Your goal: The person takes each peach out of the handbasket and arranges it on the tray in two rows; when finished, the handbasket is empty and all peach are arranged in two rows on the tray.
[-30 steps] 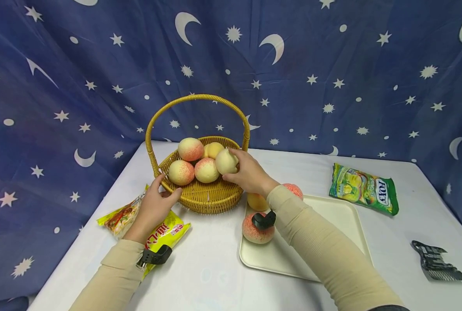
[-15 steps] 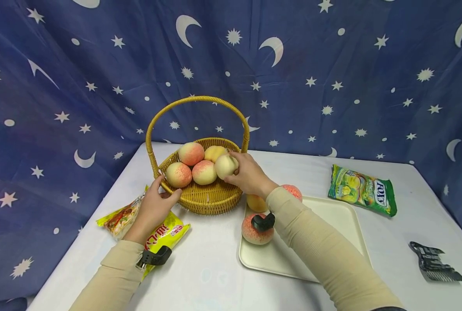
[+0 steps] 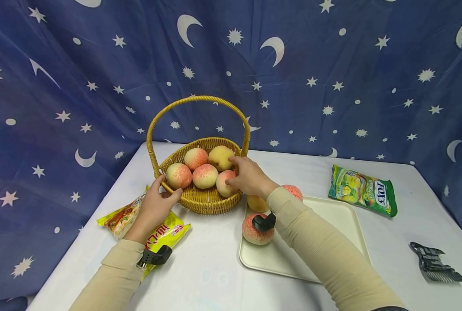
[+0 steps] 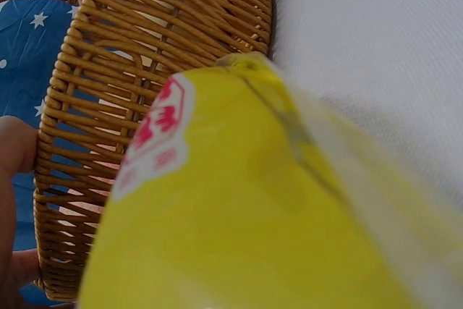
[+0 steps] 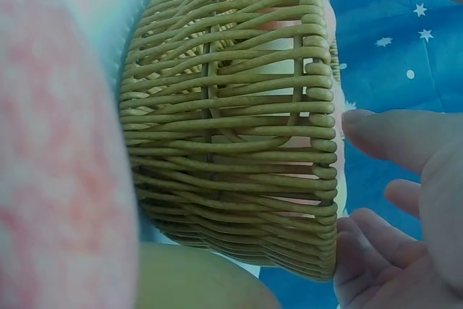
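Observation:
A wicker basket point(image 3: 209, 205) with a tall arched handle holds several pink-and-yellow peaches. My left hand point(image 3: 155, 209) rests at its left front rim, thumb and fingers spread along the edge. At the basket's right side my right hand point(image 3: 250, 176) reaches over the rim. Its thumb lies against the rightmost peach point(image 3: 223, 185), and its fingertips are right at the yellow peach point(image 3: 219, 156) behind. In the right wrist view the right thumb point(image 5: 391, 132) and fingers stand apart at the rim. Both hands partly cover the basket's edge.
A cream tray point(image 3: 343, 220) with several peaches lies right of the basket, under the right forearm. Yellow food packets point(image 3: 168, 233) lie beneath the left hand. A green FOX'S candy bag point(image 3: 364, 190) and a black comb-like object point(image 3: 437, 261) sit farther right.
The right hand has lowered its peach into the basket's right side and loosened its fingers from it. Peaches inside have shifted, the yellow one turning. The left hand has stayed at the rim.

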Demonstrator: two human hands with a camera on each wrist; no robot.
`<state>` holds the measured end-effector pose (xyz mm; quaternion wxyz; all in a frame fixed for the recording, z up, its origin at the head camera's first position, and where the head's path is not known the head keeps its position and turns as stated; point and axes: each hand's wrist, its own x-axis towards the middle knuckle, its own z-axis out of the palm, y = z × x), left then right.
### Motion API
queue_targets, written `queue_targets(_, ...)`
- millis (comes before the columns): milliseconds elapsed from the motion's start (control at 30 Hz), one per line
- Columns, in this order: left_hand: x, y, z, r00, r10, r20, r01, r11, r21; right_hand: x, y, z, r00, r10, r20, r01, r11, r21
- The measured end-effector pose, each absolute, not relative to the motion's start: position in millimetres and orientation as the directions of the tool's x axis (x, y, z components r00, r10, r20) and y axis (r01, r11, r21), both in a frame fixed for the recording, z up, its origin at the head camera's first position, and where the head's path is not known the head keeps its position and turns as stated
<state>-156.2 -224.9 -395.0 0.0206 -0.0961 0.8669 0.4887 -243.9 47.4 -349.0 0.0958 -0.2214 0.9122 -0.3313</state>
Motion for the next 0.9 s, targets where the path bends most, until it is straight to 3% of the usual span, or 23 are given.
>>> queue_targets(567, -158.2, -225.7, -397.3, -0.981, -0.146, -0.124, -0.182, 0.509, 0.841, -242.3, 41.3, -347.4, -0.852, -0.51, -0.115, -0.374, 0.749, -0.547)
queue_targets(900, -157.7, -225.4, -397.7, -0.981, -0.147, -0.124, -0.183, 0.516, 0.837, -240.1, 40.0, -348.0, -0.845, -0.526, -0.096, -0.41, 0.753, -0.515)
